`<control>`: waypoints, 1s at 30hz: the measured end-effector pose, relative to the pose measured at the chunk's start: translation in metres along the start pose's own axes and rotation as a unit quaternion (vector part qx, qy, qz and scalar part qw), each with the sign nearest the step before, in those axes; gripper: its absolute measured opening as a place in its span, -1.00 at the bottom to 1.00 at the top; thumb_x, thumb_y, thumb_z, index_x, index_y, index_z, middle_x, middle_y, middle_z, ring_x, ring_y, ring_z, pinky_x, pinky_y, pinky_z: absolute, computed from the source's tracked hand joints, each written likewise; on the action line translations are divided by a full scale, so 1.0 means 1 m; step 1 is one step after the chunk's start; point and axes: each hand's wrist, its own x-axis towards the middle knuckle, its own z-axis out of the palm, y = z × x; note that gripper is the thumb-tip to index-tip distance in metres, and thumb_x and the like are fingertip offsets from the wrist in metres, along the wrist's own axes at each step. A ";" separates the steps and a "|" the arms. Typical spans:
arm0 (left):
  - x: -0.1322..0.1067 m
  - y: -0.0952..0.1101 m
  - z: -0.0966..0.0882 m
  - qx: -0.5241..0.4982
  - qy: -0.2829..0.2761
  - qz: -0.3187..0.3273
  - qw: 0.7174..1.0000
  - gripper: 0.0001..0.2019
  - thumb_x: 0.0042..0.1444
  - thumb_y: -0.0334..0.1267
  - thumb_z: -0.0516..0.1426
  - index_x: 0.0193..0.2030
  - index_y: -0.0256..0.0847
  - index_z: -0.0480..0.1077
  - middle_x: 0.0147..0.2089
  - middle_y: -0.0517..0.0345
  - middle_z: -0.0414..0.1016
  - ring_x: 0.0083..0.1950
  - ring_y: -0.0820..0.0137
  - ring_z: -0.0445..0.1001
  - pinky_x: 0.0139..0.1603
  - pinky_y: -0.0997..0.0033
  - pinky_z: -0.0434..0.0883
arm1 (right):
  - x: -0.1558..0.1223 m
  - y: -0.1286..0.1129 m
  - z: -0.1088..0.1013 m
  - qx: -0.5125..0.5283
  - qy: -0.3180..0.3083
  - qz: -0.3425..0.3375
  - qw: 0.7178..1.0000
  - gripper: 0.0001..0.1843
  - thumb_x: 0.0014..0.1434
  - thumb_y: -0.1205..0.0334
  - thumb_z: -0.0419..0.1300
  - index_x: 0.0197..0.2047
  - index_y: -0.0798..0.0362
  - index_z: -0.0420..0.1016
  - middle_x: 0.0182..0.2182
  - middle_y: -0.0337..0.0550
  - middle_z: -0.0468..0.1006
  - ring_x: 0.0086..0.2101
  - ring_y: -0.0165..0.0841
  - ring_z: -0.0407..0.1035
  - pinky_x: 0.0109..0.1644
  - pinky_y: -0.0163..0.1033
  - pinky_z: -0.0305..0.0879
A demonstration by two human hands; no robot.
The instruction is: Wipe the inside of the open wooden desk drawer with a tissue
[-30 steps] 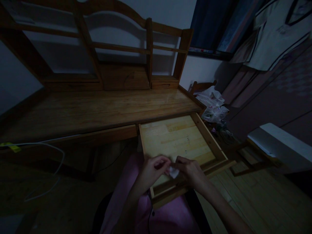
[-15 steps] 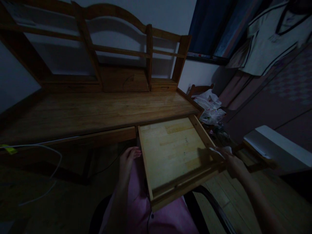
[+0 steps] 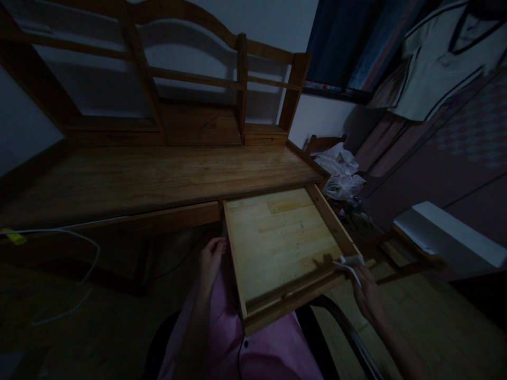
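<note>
A wooden drawer (image 3: 277,248) is pulled out of the desk, its pale bottom bare apart from small dark marks. My right hand (image 3: 366,293) is at the drawer's front right corner, closed on a white cloth or tissue (image 3: 350,262) that lies over the top of the right wall. Which of the two it is, I cannot tell. Outside the left wall is my left hand (image 3: 211,259), its fingers loosely bent and apart from the thumb, with the fingertips at or just beside the wood. Nothing shows in that hand.
Behind the drawer stretches the wooden desk top (image 3: 178,174) with a shelf unit (image 3: 242,84) on it. A white cable (image 3: 97,253) hangs at left. Plastic bags (image 3: 338,163) lie beyond the desk's right end. A stool (image 3: 420,245) with a white box stands at right.
My right hand has moved toward me and slightly left along the drawer's right wall with the white cloth. My left hand has stayed almost in place.
</note>
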 end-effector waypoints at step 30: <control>0.000 0.001 0.002 0.030 -0.011 -0.011 0.999 -0.59 0.05 0.07 0.20 -0.17 -0.24 0.55 -0.22 -0.03 0.63 -0.26 0.22 0.58 -0.22 0.29 0.50 | -0.009 -0.212 -0.014 0.267 -0.231 -0.155 0.923 -0.54 0.51 0.20 -0.07 0.38 -0.13 0.32 0.27 -0.10 0.44 0.26 -0.25 0.29 0.40 -0.01 0.17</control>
